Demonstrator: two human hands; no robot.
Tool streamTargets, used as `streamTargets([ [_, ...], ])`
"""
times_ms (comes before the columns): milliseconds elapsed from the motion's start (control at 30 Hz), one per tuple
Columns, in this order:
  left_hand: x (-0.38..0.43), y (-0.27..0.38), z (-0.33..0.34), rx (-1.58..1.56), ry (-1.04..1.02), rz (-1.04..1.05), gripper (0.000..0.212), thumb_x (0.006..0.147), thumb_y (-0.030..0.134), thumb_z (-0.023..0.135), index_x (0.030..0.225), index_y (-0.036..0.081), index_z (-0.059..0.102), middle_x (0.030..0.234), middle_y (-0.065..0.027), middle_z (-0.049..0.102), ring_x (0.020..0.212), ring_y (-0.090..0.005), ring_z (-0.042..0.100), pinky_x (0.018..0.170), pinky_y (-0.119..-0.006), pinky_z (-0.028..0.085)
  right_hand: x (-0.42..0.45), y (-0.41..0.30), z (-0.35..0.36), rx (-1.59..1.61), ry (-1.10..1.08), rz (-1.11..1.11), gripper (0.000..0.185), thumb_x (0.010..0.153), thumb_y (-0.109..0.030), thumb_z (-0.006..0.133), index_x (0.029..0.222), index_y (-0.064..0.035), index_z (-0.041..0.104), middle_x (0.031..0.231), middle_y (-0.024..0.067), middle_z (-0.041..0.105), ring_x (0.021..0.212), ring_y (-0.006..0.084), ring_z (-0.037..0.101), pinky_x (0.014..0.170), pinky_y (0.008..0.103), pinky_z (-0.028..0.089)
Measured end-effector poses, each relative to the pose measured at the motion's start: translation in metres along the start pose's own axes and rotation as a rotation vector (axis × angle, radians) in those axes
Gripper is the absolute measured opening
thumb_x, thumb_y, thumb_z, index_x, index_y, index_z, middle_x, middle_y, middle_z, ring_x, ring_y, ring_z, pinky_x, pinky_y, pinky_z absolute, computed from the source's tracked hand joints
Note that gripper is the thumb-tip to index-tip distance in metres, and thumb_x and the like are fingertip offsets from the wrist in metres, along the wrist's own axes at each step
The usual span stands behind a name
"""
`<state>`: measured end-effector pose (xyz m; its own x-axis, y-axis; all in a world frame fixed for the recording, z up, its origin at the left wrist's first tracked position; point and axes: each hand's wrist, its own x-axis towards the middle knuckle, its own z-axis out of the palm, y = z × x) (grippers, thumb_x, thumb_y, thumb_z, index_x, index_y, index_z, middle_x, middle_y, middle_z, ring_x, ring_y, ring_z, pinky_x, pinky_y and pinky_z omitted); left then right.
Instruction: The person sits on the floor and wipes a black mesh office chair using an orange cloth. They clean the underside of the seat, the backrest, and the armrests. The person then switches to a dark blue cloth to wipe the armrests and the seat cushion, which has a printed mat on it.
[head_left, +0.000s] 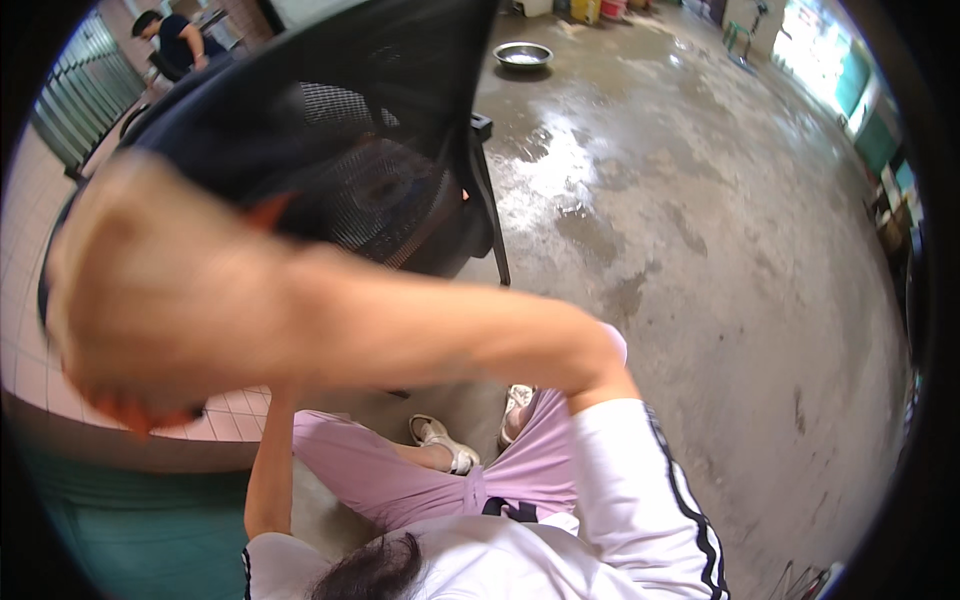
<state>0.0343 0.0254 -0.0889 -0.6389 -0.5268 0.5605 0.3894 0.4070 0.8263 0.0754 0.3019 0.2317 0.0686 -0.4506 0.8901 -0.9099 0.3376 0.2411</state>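
My right hand, close to the camera and blurred, reaches across to the left of the view. Orange bits show at its lower edge; I cannot tell whether it holds them. My left forearm rises behind the right one, and the left hand is hidden there. Before me stands a black mesh-backed chair, with dark material on its left side, partly covered by my right hand. Another small orange piece shows just above the right wrist.
A metal basin sits on the wet concrete floor. Pink tiles and a metal railing lie to the left. Another person is at the upper left. Buckets stand at the top, and a green surface is at the lower left.
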Motion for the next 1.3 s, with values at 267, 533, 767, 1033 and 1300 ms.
streamTargets([
  [267,0.004,0.026,0.030,-0.012,-0.118,0.020,0.036,0.100,0.022,0.040,0.104,-0.008,0.058,0.090,-0.0095,0.060,0.081,-0.0183,0.054,0.073,-0.030,0.045,-0.061,-0.077,0.145,0.836,-0.101,0.259,0.017,0.071,-0.019,0.061,0.077,-0.0044,0.066,0.067,0.0140,0.065,0.065,0.0313,0.064,0.062,0.0429,0.051],
  [533,-0.003,0.060,0.041,0.120,-0.112,0.154,0.039,0.101,0.026,0.037,0.100,-0.007,0.058,0.082,-0.0068,0.056,0.074,-0.0153,0.050,0.066,-0.029,0.044,-0.262,-0.042,0.041,0.113,-0.295,1.234,0.012,0.069,-0.017,0.065,0.077,-0.0080,0.063,0.067,0.0054,0.062,0.064,0.0175,0.063,0.056,0.0301,0.048],
  [767,-0.002,0.045,0.047,0.207,-0.054,0.118,0.040,0.100,0.027,0.039,0.094,-0.007,0.060,0.081,-0.0053,0.056,0.073,-0.0135,0.051,0.067,-0.025,0.044,-0.407,0.091,0.033,0.770,0.829,1.503,0.020,0.091,-0.019,0.056,0.102,-0.0038,0.063,0.084,0.0009,0.062,0.067,0.0134,0.054,0.063,0.0288,0.046],
  [1033,-0.001,0.038,0.050,0.258,0.051,0.180,0.041,0.100,0.028,0.038,0.087,-0.007,0.057,0.073,-0.0057,0.053,0.066,-0.0142,0.049,0.057,-0.028,0.040,-0.404,0.197,0.092,-0.294,0.247,1.336,0.035,0.074,-0.010,0.058,0.107,0.0013,0.053,0.110,0.0246,0.049,0.100,0.0458,0.054,0.084,0.0495,0.046],
  [1300,-0.003,0.042,0.053,0.565,0.114,0.441,0.036,0.097,0.020,0.039,0.090,-0.009,0.059,0.079,-0.0142,0.058,0.068,-0.0261,0.054,0.062,-0.036,0.043,-0.407,0.210,0.088,-0.400,0.167,1.197,0.029,0.072,-0.003,0.058,0.099,0.0014,0.051,0.101,0.0222,0.049,0.095,0.0428,0.055,0.077,0.0477,0.049],
])
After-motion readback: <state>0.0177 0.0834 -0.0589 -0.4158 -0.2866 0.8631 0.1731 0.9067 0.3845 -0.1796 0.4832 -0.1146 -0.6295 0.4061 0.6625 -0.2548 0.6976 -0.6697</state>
